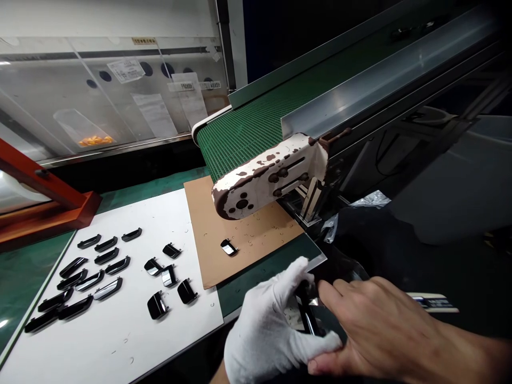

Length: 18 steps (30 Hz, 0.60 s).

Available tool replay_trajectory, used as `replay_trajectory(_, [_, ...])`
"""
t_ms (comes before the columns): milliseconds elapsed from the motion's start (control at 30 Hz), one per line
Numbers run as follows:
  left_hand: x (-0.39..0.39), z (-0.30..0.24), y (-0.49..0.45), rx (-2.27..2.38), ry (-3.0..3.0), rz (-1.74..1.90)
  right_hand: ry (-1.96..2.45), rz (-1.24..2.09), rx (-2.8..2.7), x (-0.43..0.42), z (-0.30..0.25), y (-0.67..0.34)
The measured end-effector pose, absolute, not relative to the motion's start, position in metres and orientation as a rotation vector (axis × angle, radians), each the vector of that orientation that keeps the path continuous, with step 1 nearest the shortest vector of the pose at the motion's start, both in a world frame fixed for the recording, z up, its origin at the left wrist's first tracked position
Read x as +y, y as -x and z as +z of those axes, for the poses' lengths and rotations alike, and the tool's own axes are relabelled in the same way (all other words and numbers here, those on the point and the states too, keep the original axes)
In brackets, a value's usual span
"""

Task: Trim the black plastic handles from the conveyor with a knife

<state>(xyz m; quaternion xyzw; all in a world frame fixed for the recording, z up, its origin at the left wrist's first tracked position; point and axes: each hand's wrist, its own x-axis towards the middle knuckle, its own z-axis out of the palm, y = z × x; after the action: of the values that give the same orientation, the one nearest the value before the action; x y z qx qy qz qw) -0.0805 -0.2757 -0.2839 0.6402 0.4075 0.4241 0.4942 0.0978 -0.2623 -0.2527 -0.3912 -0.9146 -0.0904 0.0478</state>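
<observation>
My left hand (268, 325), in a white glove, is closed around a glossy black plastic part (308, 314) at the lower middle. My bare right hand (372, 320) is curled close against it, its thumb by the gloved fingertips. From behind the right hand juts the end of a slim tool (438, 302), white with a dark printed band; its working end is hidden. A single small black part (229, 247) lies on the brown cardboard (216, 272). Several similar small black parts (187, 292) and longer black parts (108, 288) lie on the white sheet (100, 341).
A green conveyor belt (244, 128) with metal side rails ends above the cardboard. Its chipped white end bracket (264, 181) overhangs it. An orange-red frame (60, 192) stands at left. Small curled shavings dot the cardboard and sheet. Clear plastic (370, 199) lies at right.
</observation>
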Motion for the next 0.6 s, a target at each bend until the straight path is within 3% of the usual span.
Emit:
replay_trajectory(367, [-0.274,-0.294,0.08,1.053,-1.507,1.045,1.104,-0.225,-2.796,-0.263,-0.256,-0.103])
replay_trajectory(500, [-0.272,-0.299,0.077,0.9,-1.381,1.224,1.078,0.024,-2.512,-0.263,-0.256,-0.104])
replay_trajectory(600, [-0.271,-0.304,0.075,0.813,-1.253,1.321,1.183,0.448,-2.216,-0.267,-0.262,-0.107])
